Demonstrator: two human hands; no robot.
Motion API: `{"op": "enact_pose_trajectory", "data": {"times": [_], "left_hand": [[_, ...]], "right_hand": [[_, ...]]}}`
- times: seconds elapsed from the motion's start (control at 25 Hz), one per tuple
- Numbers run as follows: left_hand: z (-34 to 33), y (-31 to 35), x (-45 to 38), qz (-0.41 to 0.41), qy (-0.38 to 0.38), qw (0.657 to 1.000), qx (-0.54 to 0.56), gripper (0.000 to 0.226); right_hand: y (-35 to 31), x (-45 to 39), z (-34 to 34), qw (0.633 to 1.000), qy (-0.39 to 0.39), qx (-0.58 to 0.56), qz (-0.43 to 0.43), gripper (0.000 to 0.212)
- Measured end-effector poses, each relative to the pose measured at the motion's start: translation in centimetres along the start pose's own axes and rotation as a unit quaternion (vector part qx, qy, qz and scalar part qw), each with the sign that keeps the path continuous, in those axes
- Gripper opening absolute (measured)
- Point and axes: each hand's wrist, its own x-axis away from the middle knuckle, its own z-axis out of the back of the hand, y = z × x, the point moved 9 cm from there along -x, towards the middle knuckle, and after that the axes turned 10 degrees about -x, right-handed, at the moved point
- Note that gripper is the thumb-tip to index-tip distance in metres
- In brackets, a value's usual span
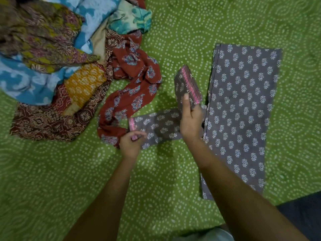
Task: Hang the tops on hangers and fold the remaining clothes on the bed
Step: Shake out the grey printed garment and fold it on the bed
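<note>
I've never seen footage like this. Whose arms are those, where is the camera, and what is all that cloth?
No machine here: a person wears a camera on the head, looking down at their own arms. The surface is a bed with a green dotted bedspread. The grey printed top lies flat on it. The left hand pinches the pink cuff of one grey sleeve; the right hand holds up the other sleeve. Beside them lies a red floral garment, and a pile of mixed clothes sits at upper left.
</note>
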Motion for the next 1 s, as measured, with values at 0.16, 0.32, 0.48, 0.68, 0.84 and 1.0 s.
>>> {"op": "enact_pose_trajectory", "data": {"times": [0.16,0.32,0.48,0.68,0.84,1.0], "left_hand": [[0.1,-2.9,1.0,0.082,-0.136,0.985,0.061,0.041],[0.9,-4.4,0.3,0.079,-0.087,0.992,0.050,0.038],[0.8,-4.7,0.3,0.141,-0.002,0.979,0.148,0.016],[0.9,-3.1,0.1,0.055,0.045,0.992,-0.105,0.029],[0.9,-2.2,0.2,0.034,0.105,0.971,-0.210,0.029],[1.1,-2.2,0.5,0.035,0.147,0.975,-0.160,0.028]], "right_hand": [[1.5,4.6,-3.9,0.975,-0.144,0.158,0.057,0.029],[5.4,9.4,-9.2,0.851,-0.329,0.383,0.147,0.056],[10.0,12.7,-10.9,0.728,-0.466,0.490,0.112,0.066],[10.6,11.2,-8.2,0.697,-0.392,0.570,0.186,0.064],[12.1,7.9,-2.4,0.701,-0.367,0.603,0.101,0.068],[12.4,9.0,-0.1,0.722,-0.477,0.490,0.103,0.065]]}}
